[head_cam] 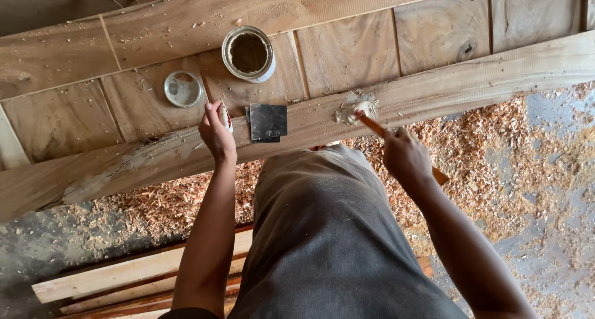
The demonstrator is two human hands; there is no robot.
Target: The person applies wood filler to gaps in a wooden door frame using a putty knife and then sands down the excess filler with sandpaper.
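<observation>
My right hand [406,156] grips a thin wooden stick [373,125] whose tip presses into a pale patch of filler paste [356,107] on a long wooden plank [496,77]. Further left along the same plank, my left hand [216,132] holds a small white object [225,115], its kind unclear. A dark square scraper [268,121] lies on the plank between my hands. An open round tin [248,53] with brown contents stands just beyond, and its round lid [183,88] lies to the left.
Wide wooden boards [347,52] lie behind the plank. Wood shavings [496,151] cover the concrete floor on the right. Several planks [124,275] are stacked on the floor at lower left. My legs in grey cloth [322,232] fill the lower middle.
</observation>
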